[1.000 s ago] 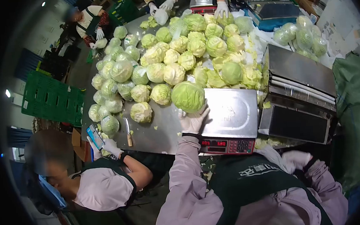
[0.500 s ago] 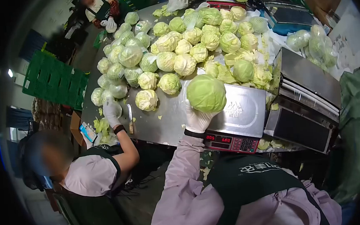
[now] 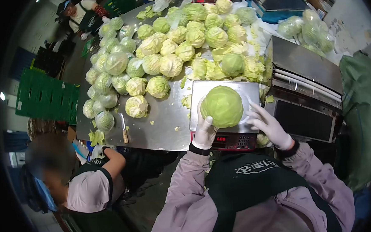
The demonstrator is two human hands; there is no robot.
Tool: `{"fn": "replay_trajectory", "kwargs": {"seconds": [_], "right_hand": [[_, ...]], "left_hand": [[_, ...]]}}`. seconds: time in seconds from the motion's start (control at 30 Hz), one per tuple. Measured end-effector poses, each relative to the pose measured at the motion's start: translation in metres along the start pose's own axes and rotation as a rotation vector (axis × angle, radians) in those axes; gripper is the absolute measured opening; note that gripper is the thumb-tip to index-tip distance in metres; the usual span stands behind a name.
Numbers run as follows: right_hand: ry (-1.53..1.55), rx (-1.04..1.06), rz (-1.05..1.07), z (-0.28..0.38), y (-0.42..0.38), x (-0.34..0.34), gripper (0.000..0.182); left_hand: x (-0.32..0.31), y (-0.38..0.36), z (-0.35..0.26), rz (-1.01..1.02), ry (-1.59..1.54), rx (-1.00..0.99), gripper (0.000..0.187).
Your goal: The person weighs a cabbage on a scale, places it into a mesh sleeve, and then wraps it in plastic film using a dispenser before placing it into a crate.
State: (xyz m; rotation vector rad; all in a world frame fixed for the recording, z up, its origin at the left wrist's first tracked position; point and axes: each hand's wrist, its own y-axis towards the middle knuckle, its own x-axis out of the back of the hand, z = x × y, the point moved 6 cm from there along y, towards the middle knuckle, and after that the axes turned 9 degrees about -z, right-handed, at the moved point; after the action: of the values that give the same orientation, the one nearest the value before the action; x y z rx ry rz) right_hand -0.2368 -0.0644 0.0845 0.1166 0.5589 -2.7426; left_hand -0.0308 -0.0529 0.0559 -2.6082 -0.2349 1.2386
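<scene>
A round green cabbage (image 3: 222, 107) is over the metal plate of a weighing scale (image 3: 197, 89), whose red display shows below it. White-gloved, my left hand (image 3: 205, 129) holds the cabbage at its left side, fingers curved against it. On the right, my right hand (image 3: 271, 127), also gloved, is beside the cabbage with its fingers apart and nothing in them. Whether the cabbage rests on the plate cannot be made out. Trimmed cabbages (image 3: 170, 66) and loose leaves (image 3: 213, 70) lie beyond the scale.
Net-wrapped cabbages (image 3: 116, 63) are heaped at the left, near a knife (image 3: 124, 129) on the metal table (image 3: 160, 128). A co-worker (image 3: 90, 187) sits at lower left with a phone. A wrapping machine (image 3: 305, 91) stands right of the scale. Another person (image 3: 81, 16) is at the far left.
My right hand has come into view at the cabbage's right. The view has shifted, and the cabbage is now over the scale plate. The seated co-worker's hand has drawn back from the wrapped cabbages.
</scene>
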Motion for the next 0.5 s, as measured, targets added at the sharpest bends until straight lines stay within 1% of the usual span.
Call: {"fn": "replay_trajectory", "kwargs": {"seconds": [0.03,0.07,0.1,0.13,0.33,0.5], "right_hand": [[0.104,-0.055,0.031,0.003,0.005,-0.010,0.065],[0.174,-0.059,0.124,0.011,0.007,-0.020,0.074],[0.172,0.072,0.132,0.015,0.009,-0.024,0.076],[0.167,0.202,0.143,0.019,0.010,-0.025,0.078],[0.261,0.158,0.133,0.020,-0.005,-0.013,0.082],[0.294,0.207,0.096,0.023,-0.012,0.000,0.082]], "left_hand": [[-0.008,-0.002,0.003,0.032,0.077,-0.048,0.094],[-0.017,-0.004,0.005,0.066,0.152,-0.101,0.097],[-0.027,-0.007,0.005,0.074,0.215,-0.126,0.101],[-0.031,-0.007,0.007,0.083,0.212,-0.117,0.101],[-0.044,-0.008,0.011,0.118,0.290,-0.130,0.106],[-0.059,-0.008,0.021,0.173,0.372,-0.172,0.106]]}}
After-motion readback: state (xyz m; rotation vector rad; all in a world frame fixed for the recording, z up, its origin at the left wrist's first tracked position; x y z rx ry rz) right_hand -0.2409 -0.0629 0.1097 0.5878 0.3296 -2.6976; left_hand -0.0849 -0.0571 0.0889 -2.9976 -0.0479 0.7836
